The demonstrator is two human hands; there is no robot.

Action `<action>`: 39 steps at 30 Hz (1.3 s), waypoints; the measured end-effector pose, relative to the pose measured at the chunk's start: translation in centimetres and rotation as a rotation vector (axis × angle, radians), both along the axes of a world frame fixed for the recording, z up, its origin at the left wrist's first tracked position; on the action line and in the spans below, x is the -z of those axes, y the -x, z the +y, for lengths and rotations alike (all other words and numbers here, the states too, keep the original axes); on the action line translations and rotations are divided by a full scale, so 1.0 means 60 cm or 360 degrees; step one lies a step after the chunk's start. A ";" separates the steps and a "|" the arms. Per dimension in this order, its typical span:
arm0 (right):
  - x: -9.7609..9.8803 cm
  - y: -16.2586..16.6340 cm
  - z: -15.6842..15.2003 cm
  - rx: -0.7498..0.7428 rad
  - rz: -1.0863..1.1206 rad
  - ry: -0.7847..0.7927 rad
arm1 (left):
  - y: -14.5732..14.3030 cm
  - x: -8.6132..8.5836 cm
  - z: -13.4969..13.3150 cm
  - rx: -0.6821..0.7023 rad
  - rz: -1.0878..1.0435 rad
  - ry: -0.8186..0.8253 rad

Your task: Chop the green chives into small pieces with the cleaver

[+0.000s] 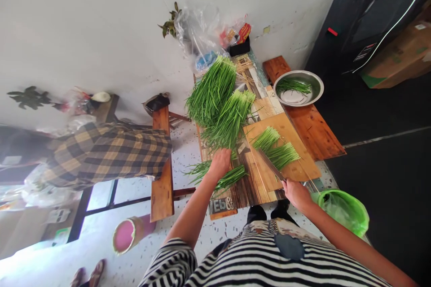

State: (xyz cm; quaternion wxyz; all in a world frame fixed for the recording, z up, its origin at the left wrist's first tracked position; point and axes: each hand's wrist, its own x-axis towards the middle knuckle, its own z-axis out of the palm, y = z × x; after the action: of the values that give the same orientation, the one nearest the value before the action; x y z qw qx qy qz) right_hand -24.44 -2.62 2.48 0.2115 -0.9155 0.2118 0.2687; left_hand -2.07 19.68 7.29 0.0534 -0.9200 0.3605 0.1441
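My left hand (220, 163) is closed over a small bunch of green chives (232, 177) lying at the near left of the patterned table (251, 188). My right hand (296, 193) grips the handle of a kitchen knife (271, 166), whose blade rests on the wooden cutting board (296, 134) beside two short bundles of cut chives (276, 148). A big heap of long chives (218, 98) lies across the far part of the table.
A metal bowl (298, 86) with some chives stands on the wooden bench at the right. A green-lined bin (343, 210) sits by my right arm. Plastic bags (202, 31) are at the table's far end. A plaid cloth (107, 152) drapes the left bench; a pink bucket (126, 234) stands below.
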 end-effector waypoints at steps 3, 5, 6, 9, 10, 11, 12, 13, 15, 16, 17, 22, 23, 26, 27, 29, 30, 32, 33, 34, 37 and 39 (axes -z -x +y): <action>-0.011 -0.003 0.004 0.0007 0.0005 0.0002 | 0.015 0.076 0.010 -0.0091 0.0130 -0.0129; -0.013 -0.003 0.006 0.0020 0.0004 0.0005 | 0.024 0.110 0.015 -0.0120 0.0170 -0.0140; -0.012 -0.002 0.007 0.0027 0.0004 0.0007 | 0.027 0.122 0.016 -0.0127 0.0177 -0.0136; -0.004 0.003 0.007 0.0051 0.0009 0.0018 | 0.030 0.144 0.021 -0.0150 0.0186 -0.0119; -0.001 0.004 0.007 0.0058 0.0008 0.0022 | 0.030 0.149 0.022 -0.0148 0.0187 -0.0105; 0.002 0.006 0.007 0.0063 0.0007 0.0026 | 0.030 0.151 0.023 -0.0144 0.0194 -0.0086; 0.004 0.007 0.006 0.0066 0.0003 0.0029 | 0.030 0.152 0.024 -0.0140 0.0208 -0.0065; 0.006 0.007 0.006 0.0067 -0.0003 0.0029 | 0.030 0.151 0.024 -0.0142 0.0232 -0.0045; 0.008 0.008 0.004 0.0061 -0.0015 0.0022 | 0.031 0.147 0.025 -0.0160 0.0300 -0.0015; 0.008 0.008 0.004 0.0058 -0.0020 0.0017 | 0.032 0.143 0.025 -0.0169 0.0335 -0.0008; 0.009 0.008 0.003 0.0057 -0.0025 0.0012 | 0.033 0.139 0.025 -0.0172 0.0363 -0.0001; 0.012 0.016 0.008 0.0061 -0.0076 -0.0011 | 0.047 0.122 0.031 -0.0125 0.0321 0.0064; 0.012 0.019 0.010 0.0063 -0.0089 -0.0019 | 0.050 0.120 0.032 -0.0116 0.0294 0.0075; 0.007 0.033 0.018 0.0075 -0.0143 -0.0052 | 0.064 0.116 0.036 -0.0110 0.0224 0.0101; 0.005 0.040 0.020 0.0079 -0.0166 -0.0069 | 0.069 0.114 0.035 -0.0116 0.0205 0.0119; 0.000 0.062 0.023 0.0084 -0.0208 -0.0105 | 0.080 0.108 0.030 -0.0116 0.0172 0.0188; -0.001 0.076 0.024 0.0089 -0.0231 -0.0127 | 0.085 0.104 0.024 -0.0104 0.0156 0.0243; -0.005 0.110 0.022 0.0138 -0.0294 -0.0158 | 0.094 0.093 0.005 -0.0066 0.0128 0.0383; -0.008 0.128 0.020 0.0205 -0.0354 -0.0168 | 0.098 0.087 -0.009 -0.0051 0.0128 0.0458; -0.012 0.144 0.016 0.0301 -0.0412 -0.0139 | 0.102 0.080 -0.024 -0.0043 0.0150 0.0529; -0.038 0.173 0.001 0.0582 -0.0517 0.0039 | 0.124 0.058 -0.079 -0.0046 0.0436 0.0687; -0.067 0.166 -0.011 0.0683 -0.0532 0.0125 | 0.150 0.044 -0.117 -0.0048 0.0786 0.0751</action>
State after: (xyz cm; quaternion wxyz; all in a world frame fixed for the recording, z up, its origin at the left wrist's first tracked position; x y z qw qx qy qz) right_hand -34.42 -3.29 6.50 0.2600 -0.8889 0.3733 0.0544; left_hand -11.10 12.67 4.66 -0.2521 -0.8495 0.3723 0.2760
